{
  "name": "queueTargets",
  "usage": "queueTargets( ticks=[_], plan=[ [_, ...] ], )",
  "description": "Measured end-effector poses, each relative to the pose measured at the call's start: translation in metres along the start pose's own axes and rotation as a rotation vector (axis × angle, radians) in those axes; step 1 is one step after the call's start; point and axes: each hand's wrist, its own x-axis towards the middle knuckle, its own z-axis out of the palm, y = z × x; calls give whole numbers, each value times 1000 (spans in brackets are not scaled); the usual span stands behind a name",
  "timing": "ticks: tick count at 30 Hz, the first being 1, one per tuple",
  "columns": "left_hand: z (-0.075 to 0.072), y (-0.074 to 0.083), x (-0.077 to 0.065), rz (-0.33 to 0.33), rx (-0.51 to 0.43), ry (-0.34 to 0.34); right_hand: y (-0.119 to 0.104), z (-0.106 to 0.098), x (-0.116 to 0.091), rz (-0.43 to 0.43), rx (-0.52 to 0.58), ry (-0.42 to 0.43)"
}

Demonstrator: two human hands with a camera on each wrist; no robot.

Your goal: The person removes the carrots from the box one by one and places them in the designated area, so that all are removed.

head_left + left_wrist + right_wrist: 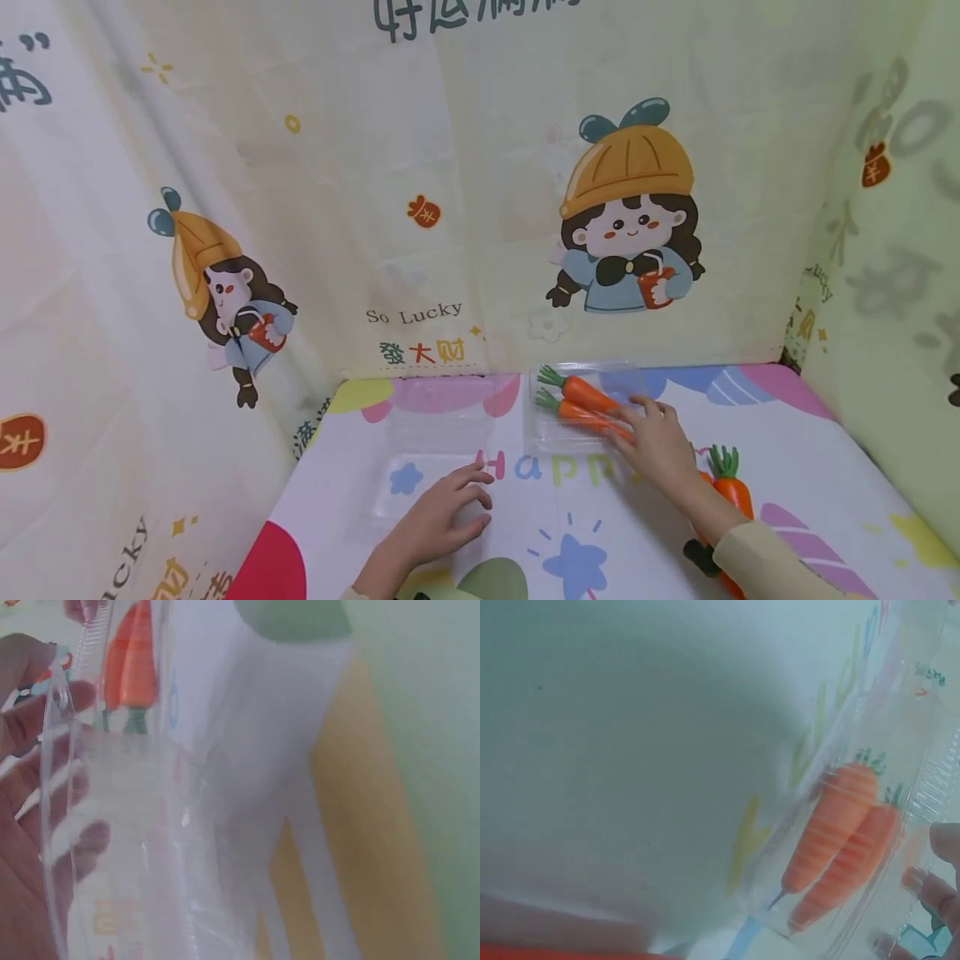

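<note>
Two orange toy carrots (577, 400) with green tops lie side by side in a clear plastic box (543, 435) at the back of the table. My right hand (660, 442) is over the box's right side, its fingertips at the carrots' narrow ends. In the right wrist view, the fingers (937, 900) are spread apart beside the box, with the carrots (840, 840) seen through its wall. My left hand (453, 517) hovers with loosely bent fingers at the right side of a second clear plastic box (382, 500), which stands open and holds nothing.
More carrots (731, 492) lie on the table right of my right forearm, partly hidden by it. A small black object (701, 557) shows at the sleeve. The printed tablecloth (525, 517) meets patterned cloth walls (495, 275) at the back and sides.
</note>
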Motion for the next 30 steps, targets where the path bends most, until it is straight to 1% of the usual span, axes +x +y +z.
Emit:
queueTargets(
  ticks=[2,3,5,6,8,9,10,12,14,15,16,17,18,20,22,26,28,30],
  plan=[
    [2,8,6,-26,-17,67,1,-1,-1,0,41,9],
    [3,14,10,-54,-38,97,2,-1,-1,9,79,10],
    [4,29,21,-128,-115,158,4,-3,-2,37,191,24],
    [4,36,27,-178,-178,184,4,-5,-3,58,266,26],
    [3,51,40,-297,-317,233,4,-10,-3,127,440,22],
    [4,56,47,-364,-398,262,4,-14,-2,179,522,3],
    [5,60,54,-435,-494,295,3,-18,-2,233,607,-29],
    [9,67,69,-599,-689,369,1,-26,-1,327,759,-101],
    [15,72,83,-748,-844,457,0,-31,0,402,863,-172],
    [19,74,88,-806,-917,500,0,-32,0,428,901,-208],
    [22,75,94,-858,-961,531,1,-32,-1,440,931,-230],
    [25,75,98,-896,-990,550,2,-31,-1,441,949,-238],
    [29,75,102,-919,-1004,567,2,-31,-2,448,957,-245],
    [37,72,108,-944,-1028,572,4,-30,-4,459,962,-255],
    [44,67,113,-958,-1055,557,7,-31,-5,478,954,-251],
    [54,57,122,-970,-1137,519,13,-33,-8,507,972,-255],
    [57,53,125,-973,-1180,506,17,-34,-10,522,979,-276],
    [59,51,128,-975,-1198,494,20,-34,-11,527,972,-303]
  ],
)
